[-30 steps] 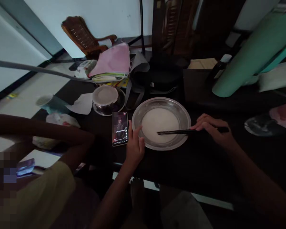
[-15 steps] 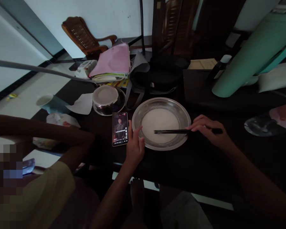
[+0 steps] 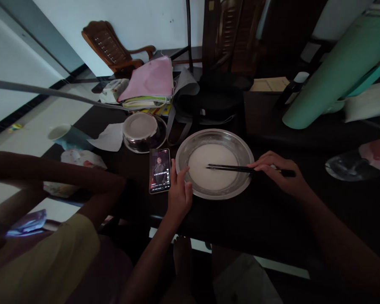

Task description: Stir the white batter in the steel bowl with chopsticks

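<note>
A wide metal basin (image 3: 246,157) of milky white liquid (image 3: 213,154) sits on the dark table before me. My left hand (image 3: 180,192) holds the basin's left rim, one finger reaching over the edge and another along the outside. My right hand (image 3: 275,169), at the opposite side, is closed around a pair of black chopsticks (image 3: 232,168). Their tips are over the middle of the liquid, close together; whether they dip into it is hard to tell. Just left of my left hand lies a phone (image 3: 160,171) with a lit screen showing a person.
An upturned metal bowl (image 3: 142,128) stands behind the phone, near a blue cup (image 3: 70,137) and a pink-topped pile (image 3: 150,80). A black bag (image 3: 220,99) lies behind the basin. At right are a green flask (image 3: 332,74) and dark bottle (image 3: 293,89). Another person's arm (image 3: 60,171) rests at left.
The chopstick tips have shifted slightly away from me and a little right, with my right hand tilting them. My left hand and the basin stay where they were.
</note>
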`<state>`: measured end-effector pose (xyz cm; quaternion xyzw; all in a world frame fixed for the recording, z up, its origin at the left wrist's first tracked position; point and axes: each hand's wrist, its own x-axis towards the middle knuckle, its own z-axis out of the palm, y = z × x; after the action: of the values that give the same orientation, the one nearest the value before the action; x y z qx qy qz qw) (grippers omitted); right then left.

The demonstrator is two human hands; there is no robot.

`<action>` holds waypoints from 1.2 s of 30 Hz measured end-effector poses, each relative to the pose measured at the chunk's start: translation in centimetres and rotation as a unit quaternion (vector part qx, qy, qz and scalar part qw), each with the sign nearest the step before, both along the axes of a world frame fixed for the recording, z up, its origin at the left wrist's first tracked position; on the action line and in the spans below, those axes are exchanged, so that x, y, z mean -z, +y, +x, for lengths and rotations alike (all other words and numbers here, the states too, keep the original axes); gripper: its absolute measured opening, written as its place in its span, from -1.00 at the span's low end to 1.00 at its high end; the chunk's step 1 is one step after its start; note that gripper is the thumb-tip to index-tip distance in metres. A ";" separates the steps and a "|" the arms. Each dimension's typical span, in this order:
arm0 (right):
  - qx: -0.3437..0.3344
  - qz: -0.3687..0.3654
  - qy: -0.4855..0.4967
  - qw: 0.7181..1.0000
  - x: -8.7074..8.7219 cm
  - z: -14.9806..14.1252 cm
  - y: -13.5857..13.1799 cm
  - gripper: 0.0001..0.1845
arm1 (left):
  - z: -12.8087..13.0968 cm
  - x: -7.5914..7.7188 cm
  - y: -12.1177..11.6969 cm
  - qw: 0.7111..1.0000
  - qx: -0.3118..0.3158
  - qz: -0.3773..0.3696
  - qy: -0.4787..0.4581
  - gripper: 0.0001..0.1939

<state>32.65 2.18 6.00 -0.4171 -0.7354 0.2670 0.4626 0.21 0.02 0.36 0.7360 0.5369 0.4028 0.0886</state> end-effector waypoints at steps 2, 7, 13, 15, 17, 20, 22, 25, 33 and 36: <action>0.030 0.001 0.019 0.999 0.0 0.2 0.0 -0.78 | 0.0 0.0 0.0 1.000 -0.001 -0.001 0.000 -0.44; 0.007 -0.016 0.048 0.999 0.0 0.1 -0.2 -0.70 | 0.1 -0.1 -0.1 1.000 -0.004 -0.010 0.001 -0.43; 0.035 0.002 0.021 0.999 0.1 0.2 0.1 -0.78 | -0.1 0.1 0.0 1.000 0.001 -0.002 0.004 -0.47; 0.050 0.002 0.053 0.997 0.1 0.5 0.0 -0.71 | -0.1 0.1 0.0 1.000 0.006 -0.002 0.004 -0.49; 0.037 -0.006 0.063 0.997 0.0 0.5 0.0 -0.66 | -0.1 0.2 0.0 1.000 0.006 -0.003 0.002 -0.49; -0.005 -0.015 0.018 1.000 -0.2 0.0 -0.1 -0.73 | -0.1 0.1 0.0 1.000 0.002 0.000 0.000 -0.48; -0.008 -0.007 -0.007 1.000 -0.2 -0.2 0.0 -0.82 | -0.1 0.1 0.0 1.000 0.001 0.002 -0.001 -0.47; 0.030 0.012 0.016 0.999 0.0 0.2 0.0 -0.80 | 0.0 0.1 0.0 1.000 0.004 0.005 0.000 -0.48; -0.013 0.000 -0.001 1.000 0.2 0.0 0.0 -0.82 | -0.2 0.0 0.0 1.000 0.006 -0.001 0.007 -0.50; 0.027 0.019 0.003 0.999 0.2 -0.1 0.1 -0.84 | -0.1 0.1 0.0 1.000 0.002 -0.004 0.007 -0.49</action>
<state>32.59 2.24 5.84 -0.4274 -0.7271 0.2417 0.4798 0.06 -0.02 0.31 0.7395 0.5375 0.3953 0.0890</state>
